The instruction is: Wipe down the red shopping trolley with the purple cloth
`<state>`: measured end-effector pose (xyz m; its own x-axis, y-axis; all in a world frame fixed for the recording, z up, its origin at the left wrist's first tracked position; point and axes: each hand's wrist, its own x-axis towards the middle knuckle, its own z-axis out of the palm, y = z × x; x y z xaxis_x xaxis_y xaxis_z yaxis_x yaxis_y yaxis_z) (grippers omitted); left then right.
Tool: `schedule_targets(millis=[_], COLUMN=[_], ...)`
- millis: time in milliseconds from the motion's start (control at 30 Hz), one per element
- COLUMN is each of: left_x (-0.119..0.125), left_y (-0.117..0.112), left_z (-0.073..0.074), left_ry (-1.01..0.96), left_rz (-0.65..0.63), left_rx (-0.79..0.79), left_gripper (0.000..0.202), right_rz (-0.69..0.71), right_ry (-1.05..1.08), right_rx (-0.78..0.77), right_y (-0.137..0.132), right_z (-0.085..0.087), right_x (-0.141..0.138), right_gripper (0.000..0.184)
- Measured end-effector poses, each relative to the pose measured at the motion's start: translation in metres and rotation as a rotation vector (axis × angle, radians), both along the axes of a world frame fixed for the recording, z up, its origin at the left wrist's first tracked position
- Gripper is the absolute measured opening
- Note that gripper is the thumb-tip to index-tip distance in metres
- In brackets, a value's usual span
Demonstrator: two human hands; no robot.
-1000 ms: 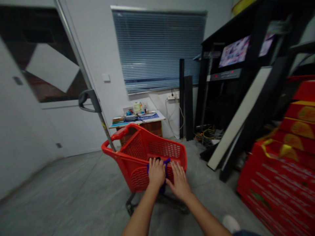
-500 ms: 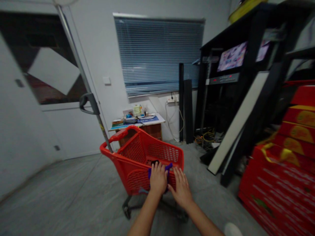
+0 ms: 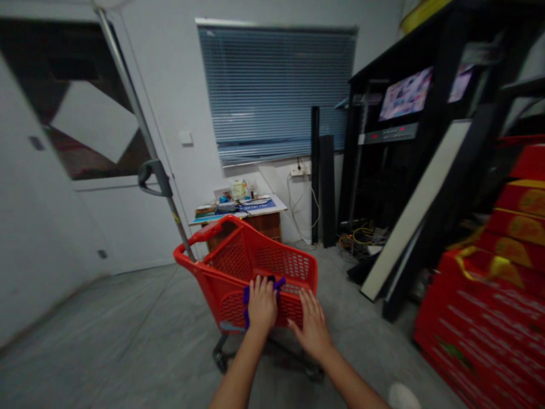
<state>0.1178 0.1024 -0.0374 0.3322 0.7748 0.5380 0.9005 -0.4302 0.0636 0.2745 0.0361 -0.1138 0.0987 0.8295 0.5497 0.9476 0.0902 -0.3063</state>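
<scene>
The left hand [image 3: 261,304] is curled over some purple fabric [image 3: 246,298] at the back rim of a red plastic shopping cart [image 3: 255,253], and the right hand [image 3: 313,332] is flat, fingers spread on the mesh. A hard shove could swing it into the red cartons [image 3: 481,318]; there's more open floor [image 3: 106,318] on the left.

1. My left hand [image 3: 261,305] and right hand [image 3: 312,331] are at the red cart [image 3: 272,255], whose mesh wall stands directly ahead of them.
2. I have room over the grey floor [image 3: 106,324] left of the cart, toward the white door [image 3: 128,227].
3. To the right, red boxes [image 3: 477,318] and a black rack [image 3: 383,187] narrow the way.
</scene>
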Motion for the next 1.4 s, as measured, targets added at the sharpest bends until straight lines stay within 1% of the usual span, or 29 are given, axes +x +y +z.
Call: schedule_targets(millis=[67, 133, 167, 233, 333, 400, 433, 467, 533, 600, 667, 733, 767, 833, 933, 1033, 1100, 1167, 1233, 1333, 1400], left_x=[0.021, 0.030, 0.029, 0.015, -0.015, -0.027, -0.028, -0.025, -0.013, 0.003, 0.015, 0.019, 0.016, 0.004, -0.027, -0.057, -0.069, -0.074, -0.072, -0.066, -0.066], left_y=[-0.011, -0.016, -0.016, -0.011, 0.001, 0.006, 0.007, 0.006, 0.001, -0.009, -0.019, -0.027, -0.029, -0.029, -0.018, -0.001, 0.009, 0.012, 0.009, -0.002, -0.008], left_z=[-0.004, -0.005, -0.003, 0.001, 0.008, 0.009, 0.009, 0.008, 0.005, 0.001, -0.003, -0.006, -0.008, -0.009, -0.008, -0.006, -0.004, -0.004, -0.007, -0.017, -0.022], left_ry=[-0.003, 0.006, 0.014, 0.026, 0.026, 0.021, 0.016, 0.008, -0.010, -0.024, -0.028, -0.021, -0.014, 0.005, 0.029, 0.032, 0.031, 0.028, 0.023, 0.025, 0.030], left_rz=[-0.081, -0.155, -0.180, -0.185, -0.091, -0.028, -0.004, 0.014, 0.027, -0.006, -0.072, -0.141, -0.171, -0.222, -0.260, -0.197, -0.123, -0.067, -0.055, -0.130, -0.178], left_rx=[-0.025, -0.046, -0.053, -0.059, -0.043, -0.027, -0.023, -0.023, -0.032, -0.042, -0.052, -0.065, -0.073, -0.089, -0.097, -0.092, -0.096, -0.094, -0.085, -0.062, -0.048], left_gripper=[0.038, 0.037, 0.037, 0.037, 0.036, 0.037, 0.037, 0.037, 0.037, 0.037, 0.036, 0.036, 0.036, 0.037, 0.036, 0.036, 0.036, 0.036, 0.035, 0.034, 0.034], right_rz=[0.013, 0.065, 0.093, 0.111, 0.074, 0.062, 0.053, 0.040, 0.017, 0.012, 0.022, 0.051, 0.075, 0.140, 0.259, 0.353, 0.369, 0.340, 0.308, 0.313, 0.319], right_ry=[-0.015, -0.049, -0.067, -0.083, -0.052, -0.021, -0.004, 0.014, 0.039, 0.044, 0.026, -0.012, -0.036, -0.085, -0.140, -0.156, -0.140, -0.106, -0.074, -0.057, -0.057], right_rx=[-0.015, -0.050, -0.068, -0.085, -0.062, -0.024, -0.001, 0.021, 0.043, 0.029, -0.008, -0.049, -0.068, -0.104, -0.161, -0.212, -0.244, -0.280, -0.310, -0.314, -0.300], right_y=[0.000, -0.001, -0.002, -0.005, -0.007, -0.008, -0.008, -0.009, -0.009, -0.009, -0.009, -0.008, -0.007, -0.006, -0.006, -0.004, 0.001, 0.009, 0.019, 0.030, 0.032], right_z=[-0.001, 0.000, 0.000, 0.001, -0.004, -0.010, -0.013, -0.016, -0.019, -0.019, -0.016, -0.012, -0.009, -0.002, 0.011, 0.023, 0.030, 0.035, 0.039, 0.040, 0.040], right_x=[0.005, 0.018, 0.026, 0.042, 0.055, 0.051, 0.045, 0.038, 0.022, 0.008, 0.000, -0.001, 0.000, 0.004, 0.008, 0.005, -0.001, -0.007, -0.012, -0.016, -0.018], right_gripper=[0.080, 0.078, 0.078, 0.079, 0.082, 0.085, 0.087, 0.089, 0.091, 0.091, 0.087, 0.082, 0.080, 0.077, 0.074, 0.075, 0.078, 0.079, 0.080, 0.078, 0.076])
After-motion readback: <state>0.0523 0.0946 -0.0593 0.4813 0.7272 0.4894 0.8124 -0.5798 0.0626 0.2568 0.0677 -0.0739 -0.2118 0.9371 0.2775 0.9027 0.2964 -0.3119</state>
